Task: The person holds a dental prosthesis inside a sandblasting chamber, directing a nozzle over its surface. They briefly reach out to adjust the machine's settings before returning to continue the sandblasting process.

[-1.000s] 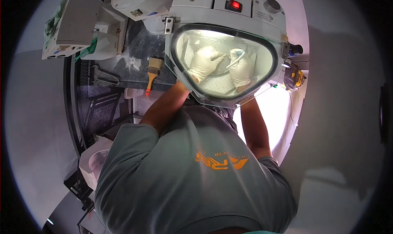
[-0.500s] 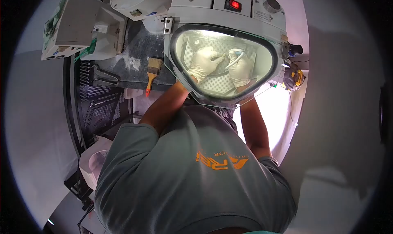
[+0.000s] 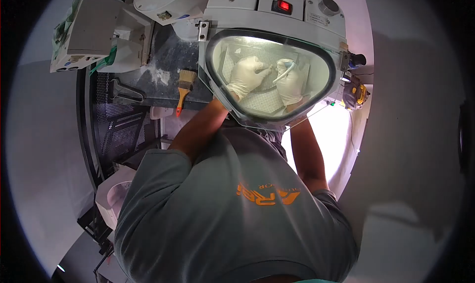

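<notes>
Both my hands wear white gloves and are inside a sandblasting cabinet (image 3: 272, 23), seen through its rounded window. My left hand (image 3: 247, 76) is closed, with thumb and fingertips pinched towards the right at something small and brownish that I cannot make out. Opposite it, my right hand (image 3: 291, 86) is wrapped round a blasting pen, largely hidden by the fingers. A white hose (image 3: 284, 74) curves from the pen across the front of that hand. The fingertips of the two hands are close together but apart. Beneath them lies a perforated grid floor (image 3: 262, 103).
A red lit switch (image 3: 283, 6) is on the cabinet's top. To its left, a brush (image 3: 184, 87) with a wooden handle lies on the dusty dark bench (image 3: 170, 55). Further left stands a white machine (image 3: 89, 30). A black and yellow device (image 3: 355, 92) hangs at the right.
My left fingertips and the small thing at them have shifted very slightly. My right hand, the hose and everything outside the cabinet look the same.
</notes>
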Action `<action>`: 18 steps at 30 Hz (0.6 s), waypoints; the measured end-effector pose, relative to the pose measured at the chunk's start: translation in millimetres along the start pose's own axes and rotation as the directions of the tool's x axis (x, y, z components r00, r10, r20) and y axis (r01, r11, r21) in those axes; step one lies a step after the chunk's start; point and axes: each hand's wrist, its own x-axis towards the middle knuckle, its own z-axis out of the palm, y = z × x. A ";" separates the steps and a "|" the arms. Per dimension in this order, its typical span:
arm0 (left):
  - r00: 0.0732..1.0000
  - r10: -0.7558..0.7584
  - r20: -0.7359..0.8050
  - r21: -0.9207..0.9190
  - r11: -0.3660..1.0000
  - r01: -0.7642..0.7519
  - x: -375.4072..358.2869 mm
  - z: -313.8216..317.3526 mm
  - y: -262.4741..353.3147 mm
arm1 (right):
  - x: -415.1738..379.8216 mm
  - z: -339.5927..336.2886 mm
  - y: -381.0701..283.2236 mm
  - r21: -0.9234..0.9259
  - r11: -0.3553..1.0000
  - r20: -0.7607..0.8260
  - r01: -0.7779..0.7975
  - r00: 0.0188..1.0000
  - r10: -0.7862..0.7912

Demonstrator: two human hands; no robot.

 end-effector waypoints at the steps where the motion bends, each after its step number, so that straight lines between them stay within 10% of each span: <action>1: 0.999 -0.008 0.052 0.013 1.000 0.007 0.3 0.2 -2.4 | 0.5 -1.4 0.8 -0.021 0.998 -0.008 0.054 0.998 -0.055; 18: 0.998 0.056 0.016 0.024 0.998 -0.056 0.0 2.6 -4.2 | 3.1 -1.4 1.6 0.009 0.992 -0.019 -0.128 0.992 0.128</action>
